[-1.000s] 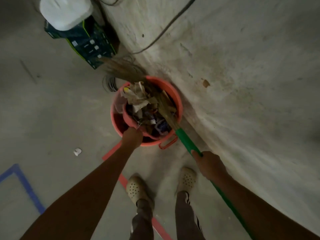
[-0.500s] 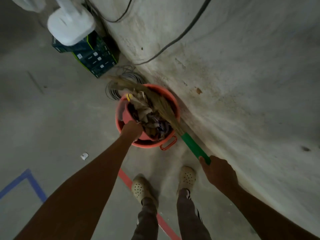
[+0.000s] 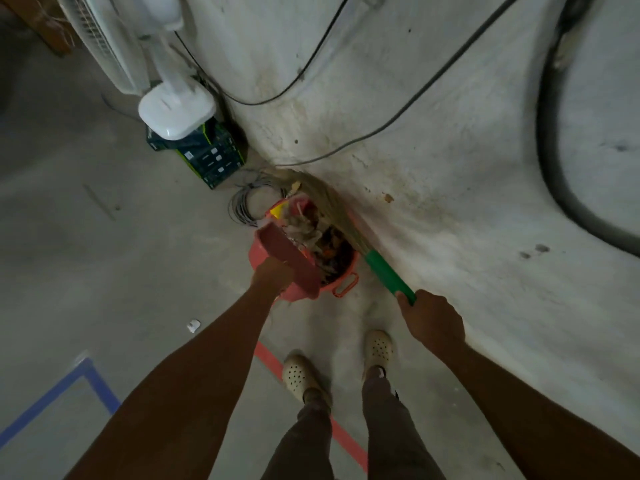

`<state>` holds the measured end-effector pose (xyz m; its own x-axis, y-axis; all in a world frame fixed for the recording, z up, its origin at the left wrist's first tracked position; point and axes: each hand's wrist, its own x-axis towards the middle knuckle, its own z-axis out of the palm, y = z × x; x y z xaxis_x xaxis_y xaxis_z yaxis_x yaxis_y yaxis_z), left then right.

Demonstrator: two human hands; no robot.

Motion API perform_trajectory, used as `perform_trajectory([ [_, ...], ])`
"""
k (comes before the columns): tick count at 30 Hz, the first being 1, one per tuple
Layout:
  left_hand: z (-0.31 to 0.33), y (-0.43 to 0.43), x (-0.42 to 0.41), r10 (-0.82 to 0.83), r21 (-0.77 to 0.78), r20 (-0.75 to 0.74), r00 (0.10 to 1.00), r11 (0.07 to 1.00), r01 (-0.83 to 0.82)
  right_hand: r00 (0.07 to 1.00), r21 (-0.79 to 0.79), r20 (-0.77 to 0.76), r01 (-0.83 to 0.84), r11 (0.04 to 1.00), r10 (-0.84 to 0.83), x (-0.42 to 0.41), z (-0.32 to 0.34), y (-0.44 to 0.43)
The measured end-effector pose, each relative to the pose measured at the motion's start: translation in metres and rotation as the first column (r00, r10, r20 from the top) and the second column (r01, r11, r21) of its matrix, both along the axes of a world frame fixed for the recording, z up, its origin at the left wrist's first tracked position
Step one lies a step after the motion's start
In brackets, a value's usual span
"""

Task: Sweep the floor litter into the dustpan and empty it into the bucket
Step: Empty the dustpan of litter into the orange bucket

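- left hand [image 3: 273, 273] grips the dustpan [image 3: 287, 259], tipped over the bucket [image 3: 352, 263], dead centre of frame
- bucket's stuffed with litter [image 3: 311, 233]
- right hand [image 3: 433, 322] is wrapped round the broom [image 3: 388, 275], right of centre, bristles across the bucket's far rim

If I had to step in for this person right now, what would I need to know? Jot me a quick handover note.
Left hand grips the dustpan, which is tipped over the bucket.
Right hand grips the broom by its green handle. The bristles lie across the bucket's far rim, by the wall.
Done: litter is piled in the bucket.
Left: it cannot be seen whether the dustpan is fully emptied. One white scrap lies on the floor to the left and is probably next to sweep up.
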<state>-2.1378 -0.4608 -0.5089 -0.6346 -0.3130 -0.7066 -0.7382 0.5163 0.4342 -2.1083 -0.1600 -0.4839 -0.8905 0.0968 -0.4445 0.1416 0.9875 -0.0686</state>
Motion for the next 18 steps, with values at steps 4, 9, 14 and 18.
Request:
perform_trajectory([
  [4,0.019,-0.016,0.019,-0.072,-0.007,-0.029,0.997,0.997,0.072,0.999,0.045,-0.044,-0.03,0.999,0.032,0.029,0.018,-0.002],
  [9,0.033,-0.03,0.04,-0.079,-0.021,-0.1,0.992,0.997,0.077,0.999,0.126,0.008,-0.032,0.992,0.032,0.06,0.03,0.0],
  [14,0.045,-0.039,0.053,-0.046,-0.02,-0.085,0.995,0.999,0.044,1.0,0.112,0.003,-0.024,0.993,0.024,0.073,0.037,0.003],
  [18,0.05,-0.039,0.06,0.018,0.024,-0.092,0.996,1.0,-0.016,0.995,0.147,-0.049,-0.076,0.986,0.084,0.077,0.049,0.008],
])
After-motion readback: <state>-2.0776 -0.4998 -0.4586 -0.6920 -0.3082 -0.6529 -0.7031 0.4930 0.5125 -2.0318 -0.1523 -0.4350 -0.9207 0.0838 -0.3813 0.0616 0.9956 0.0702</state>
